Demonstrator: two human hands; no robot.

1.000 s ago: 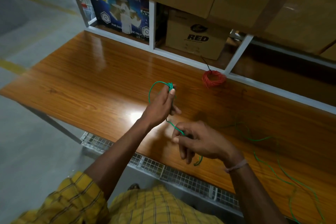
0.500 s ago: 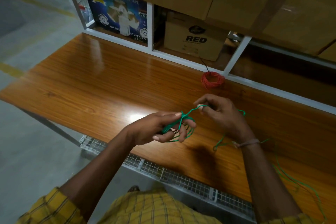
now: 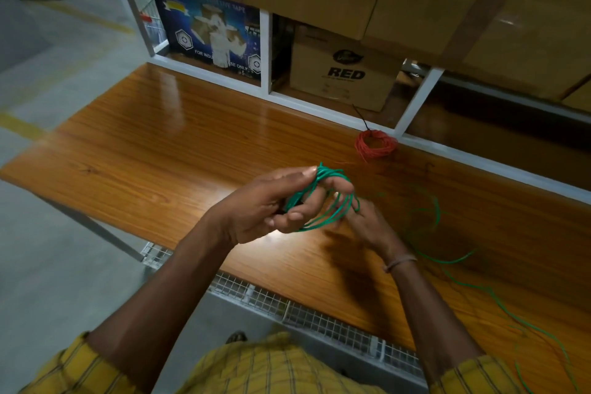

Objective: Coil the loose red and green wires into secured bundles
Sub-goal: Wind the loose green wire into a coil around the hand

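Note:
My left hand (image 3: pixel 268 205) grips a small coil of green wire (image 3: pixel 332 201) above the wooden tabletop (image 3: pixel 160 150), fingers curled round several loops. My right hand (image 3: pixel 361 221) sits just right of the coil, its fingers at the loops and partly hidden behind them. The loose tail of the green wire (image 3: pixel 447 261) trails off to the right across the table. A red wire coil (image 3: pixel 376 144), tied with a black cable tie, lies near the back edge by the white shelf frame.
Cardboard boxes (image 3: pixel 345 73) and a blue printed box (image 3: pixel 211 38) fill the shelf behind the table. A white frame post (image 3: pixel 415 102) stands by the red coil. A wire mesh tray (image 3: pixel 287 307) runs below the front edge. Grey floor lies to the left.
The green coil has gained more loops. My right hand came back from the far right to the coil, and both hands are now close together.

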